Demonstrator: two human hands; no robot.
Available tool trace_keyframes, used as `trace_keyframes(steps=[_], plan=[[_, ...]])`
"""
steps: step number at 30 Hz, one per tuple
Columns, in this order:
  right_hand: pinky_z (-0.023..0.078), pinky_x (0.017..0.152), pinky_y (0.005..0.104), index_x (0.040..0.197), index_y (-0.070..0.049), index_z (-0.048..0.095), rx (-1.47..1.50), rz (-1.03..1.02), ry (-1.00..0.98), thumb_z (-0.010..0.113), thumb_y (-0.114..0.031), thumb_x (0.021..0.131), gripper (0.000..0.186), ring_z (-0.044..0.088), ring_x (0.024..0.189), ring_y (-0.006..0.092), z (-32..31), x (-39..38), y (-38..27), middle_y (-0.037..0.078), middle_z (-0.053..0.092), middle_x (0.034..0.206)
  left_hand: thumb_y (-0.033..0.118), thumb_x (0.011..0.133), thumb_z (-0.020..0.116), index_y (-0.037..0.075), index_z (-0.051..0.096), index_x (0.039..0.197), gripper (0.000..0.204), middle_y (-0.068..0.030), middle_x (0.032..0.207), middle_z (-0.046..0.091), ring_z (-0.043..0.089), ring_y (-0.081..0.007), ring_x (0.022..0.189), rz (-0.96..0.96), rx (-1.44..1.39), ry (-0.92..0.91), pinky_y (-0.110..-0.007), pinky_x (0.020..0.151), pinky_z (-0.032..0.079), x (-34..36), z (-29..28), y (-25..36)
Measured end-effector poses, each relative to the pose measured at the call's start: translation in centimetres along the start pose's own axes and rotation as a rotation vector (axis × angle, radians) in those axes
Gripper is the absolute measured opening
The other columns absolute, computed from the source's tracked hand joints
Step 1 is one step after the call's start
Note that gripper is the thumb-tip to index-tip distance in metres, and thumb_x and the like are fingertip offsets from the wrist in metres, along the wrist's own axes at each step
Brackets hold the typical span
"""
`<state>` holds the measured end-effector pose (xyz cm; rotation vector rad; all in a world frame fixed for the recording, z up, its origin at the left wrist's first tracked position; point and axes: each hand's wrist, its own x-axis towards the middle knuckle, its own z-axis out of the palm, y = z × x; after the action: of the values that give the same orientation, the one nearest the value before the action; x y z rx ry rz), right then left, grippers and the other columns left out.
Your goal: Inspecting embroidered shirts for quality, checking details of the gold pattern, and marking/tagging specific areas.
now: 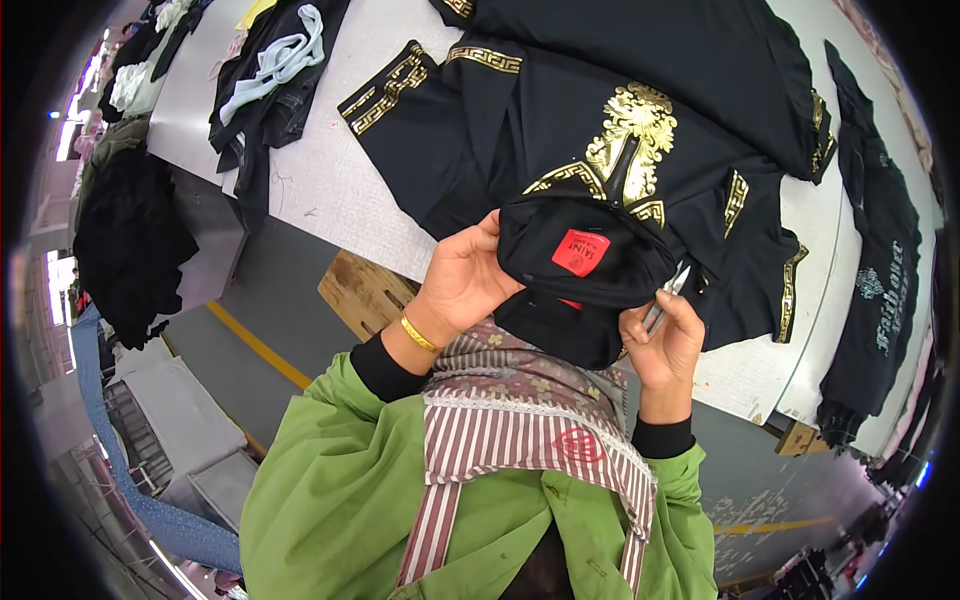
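Note:
A black shirt (540,120) with gold printed trim lies on the table, its collar end lifted toward me. Pinched between the fingers of my left hand (462,280) is the left side of the neck opening. Inside that opening shows a red neck label (580,253). My right hand (665,340) is closed around small metal thread snips (676,280), their tips pointing up and away beside the collar's right side. Its fingers also touch the shirt's edge. Part of the lifted fabric hangs below the table's near edge, and a second bit of red shows beneath the collar.
The pale table (350,190) stretches away under the shirt. A black garment with light straps (275,70) lies at the far left, and a dark printed garment (880,250) at the right. Dark cloth (135,240) hangs over the left side. A wooden piece (365,290) sits below the table edge.

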<state>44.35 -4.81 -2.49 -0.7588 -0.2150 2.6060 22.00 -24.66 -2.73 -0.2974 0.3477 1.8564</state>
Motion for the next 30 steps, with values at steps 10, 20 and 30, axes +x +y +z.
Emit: trace_keyframes(steps=[10, 20, 30], plan=[[0.038, 0.053, 0.0302, 0.092, -0.004, 0.073, -0.006, 0.032, 0.085, 0.061, 0.001, 0.099, 0.015, 0.045, 0.048, 0.0163, 1.3, -0.6, 0.3, 0.008, 0.072, 0.072, 0.000, 0.093, 0.051, 0.005, 0.071, 0.127, 0.040, -0.0100, 0.123, 0.076, 0.072, -0.0220, 0.113, 0.014, 0.045, 0.003, -0.038, 0.104, 0.056, 0.5, 0.1, -0.2], [0.038, 0.054, 0.0292, 0.091, -0.008, 0.071, -0.275, -0.079, 0.148, 0.064, 0.004, 0.100, 0.016, 0.041, 0.054, 0.0114, 1.6, -0.5, 0.4, 0.001, 0.062, 0.073, -0.003, 0.094, 0.053, 0.007, 0.068, 0.120, 0.032, -0.0049, 0.113, 0.072, 0.068, -0.0167, 0.103, 0.034, 0.135, 0.028, -0.029, 0.096, 0.053, -0.1, 1.6, -0.7], [0.038, 0.053, 0.0304, 0.084, -0.007, 0.062, -1.609, -0.771, 0.216, 0.068, 0.007, 0.082, 0.015, 0.045, 0.056, 0.0115, 4.2, -2.8, -0.5, -0.002, 0.055, 0.070, -0.006, 0.086, 0.069, 0.003, 0.069, 0.107, 0.024, -0.0008, 0.081, 0.066, 0.053, -0.0129, 0.061, 0.679, 1.589, 0.204, -0.026, 0.059, 0.042, -1.7, 2.1, -2.4]])
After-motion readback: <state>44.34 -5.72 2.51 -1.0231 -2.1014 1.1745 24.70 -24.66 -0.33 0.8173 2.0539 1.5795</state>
